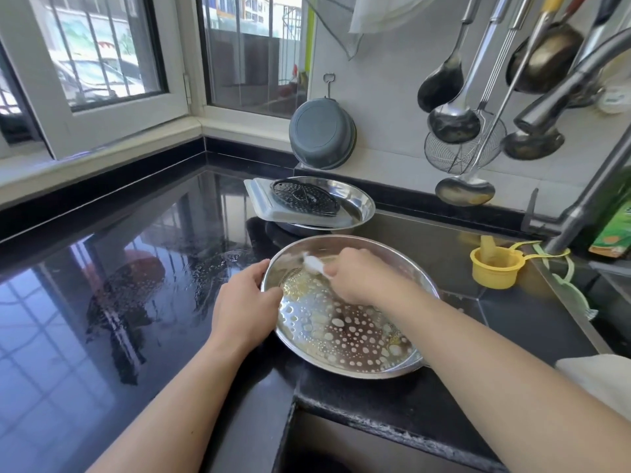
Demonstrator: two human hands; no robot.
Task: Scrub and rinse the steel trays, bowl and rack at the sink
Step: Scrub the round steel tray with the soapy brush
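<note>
A round steel tray (345,339) sits on the black counter in front of me, its bottom covered with oily brown liquid and pale droplets. My left hand (244,303) grips its left rim. My right hand (362,276) is inside the tray and holds a small white cloth (314,264) against the far inner wall. Behind it, a second steel tray (358,203) carries a pale rectangular lid (263,199) and a dark perforated round rack (304,198).
A glossy black counter (119,285) stretches left. A yellow cup (496,268) stands at the right by the faucet (580,213). Ladles and a wire skimmer (464,145) hang on the wall, beside a grey basin (321,133). The sink edge (573,312) is at right.
</note>
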